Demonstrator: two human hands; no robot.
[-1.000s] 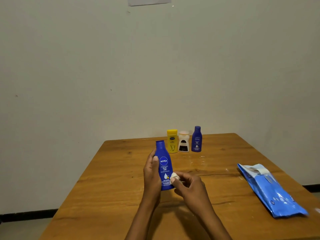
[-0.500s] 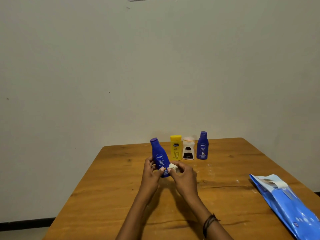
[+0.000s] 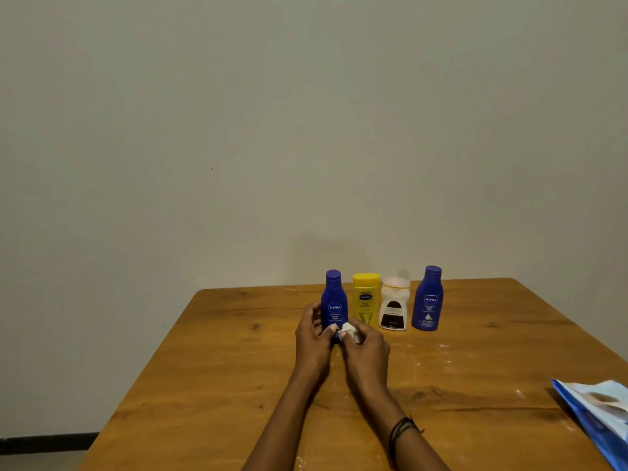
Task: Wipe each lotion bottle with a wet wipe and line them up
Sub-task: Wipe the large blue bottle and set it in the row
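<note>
A blue lotion bottle [image 3: 334,300] stands upright at the left end of a row near the table's far edge. My left hand [image 3: 312,338] grips its lower part from the left. My right hand [image 3: 365,348] pinches a small crumpled white wet wipe [image 3: 348,329] against the bottle's base. To the right in the row stand a yellow bottle [image 3: 365,297], a white bottle with a dark label [image 3: 394,305] and a second blue bottle [image 3: 428,300].
The wooden table [image 3: 204,385] ends at a plain wall behind the bottles. A blue wet wipe pack [image 3: 598,413] lies at the right edge, partly cut off. Pale smears mark the wood in front of the row.
Both hands carried the blue bottle away from me and set it upright beside the yellow bottle. The right hand kept the wipe at its base.
</note>
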